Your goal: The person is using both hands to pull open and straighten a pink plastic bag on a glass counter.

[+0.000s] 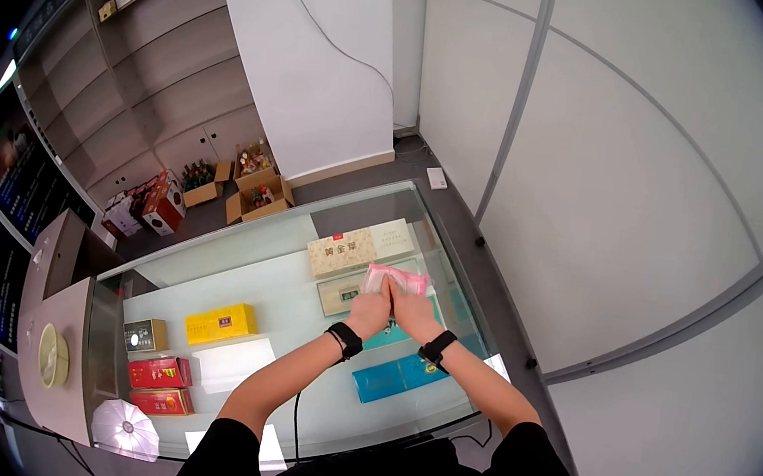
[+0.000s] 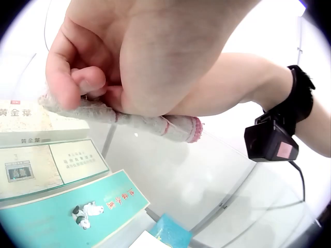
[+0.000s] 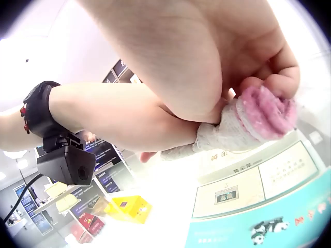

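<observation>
Both hands grip a white gauzy cloth with a pink edge over the right part of the glass counter. My left hand and right hand are side by side, close together. In the left wrist view the cloth is bunched into a roll, with curled left fingers on it. The right wrist view shows curled right fingers around the cloth's pink end. Under the hands lie a teal carton with pandas and a cream carton; a beige carton is beyond.
A blue carton lies nearer the body. Leftward on the counter are a yellow carton, red cartons and a dark box. Open cardboard boxes stand on the floor behind; white panels rise at right.
</observation>
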{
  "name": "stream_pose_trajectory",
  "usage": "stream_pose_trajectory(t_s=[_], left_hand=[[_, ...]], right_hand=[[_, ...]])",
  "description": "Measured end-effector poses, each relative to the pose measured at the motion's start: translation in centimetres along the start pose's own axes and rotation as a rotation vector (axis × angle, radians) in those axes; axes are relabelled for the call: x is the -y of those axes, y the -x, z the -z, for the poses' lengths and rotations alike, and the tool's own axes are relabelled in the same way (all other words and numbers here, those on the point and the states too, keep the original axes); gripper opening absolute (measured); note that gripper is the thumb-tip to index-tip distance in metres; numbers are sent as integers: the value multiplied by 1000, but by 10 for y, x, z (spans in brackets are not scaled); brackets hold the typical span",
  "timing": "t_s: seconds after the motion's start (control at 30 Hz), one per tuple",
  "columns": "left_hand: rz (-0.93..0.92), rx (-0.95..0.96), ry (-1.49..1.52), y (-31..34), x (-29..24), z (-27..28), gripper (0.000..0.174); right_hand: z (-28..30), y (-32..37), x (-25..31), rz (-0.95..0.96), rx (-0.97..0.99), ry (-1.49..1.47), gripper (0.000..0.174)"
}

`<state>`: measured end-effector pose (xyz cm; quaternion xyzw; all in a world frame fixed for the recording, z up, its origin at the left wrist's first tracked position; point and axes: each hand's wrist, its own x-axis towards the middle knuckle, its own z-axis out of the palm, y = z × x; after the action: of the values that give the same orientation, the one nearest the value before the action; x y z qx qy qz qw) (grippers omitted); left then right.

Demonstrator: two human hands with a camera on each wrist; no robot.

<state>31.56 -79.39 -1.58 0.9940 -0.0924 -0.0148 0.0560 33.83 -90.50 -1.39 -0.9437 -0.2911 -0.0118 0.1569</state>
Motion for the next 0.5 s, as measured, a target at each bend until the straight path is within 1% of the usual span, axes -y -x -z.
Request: stream_pose_trajectory(t_s=[0.03, 0.1, 0.23, 0.3, 0.33, 0.4, 0.5], left_hand=[[1, -8, 4, -2, 1, 0, 62], [34, -4, -17, -12, 0, 0, 60], [115, -3, -40, -32, 5, 1, 58], [120, -19, -38, -33, 6, 1, 57], [125, -27, -32, -32, 6, 2, 57], [108, -35, -47, -27, 5, 5, 57], [97, 7, -57, -21, 6, 9, 56]], right_hand=[[-2, -3, -1, -3, 3, -3, 36], [-9, -12, -4, 27, -157, -42, 35], [-16, -35, -10, 16, -122, 16, 36], [-19, -42, -9, -68, -87, 10, 36], [-19, -42, -8, -64, -94, 14, 36], [-21, -37, -6, -65, -171, 32, 36], [-21, -31, 0, -69, -144, 49, 37]])
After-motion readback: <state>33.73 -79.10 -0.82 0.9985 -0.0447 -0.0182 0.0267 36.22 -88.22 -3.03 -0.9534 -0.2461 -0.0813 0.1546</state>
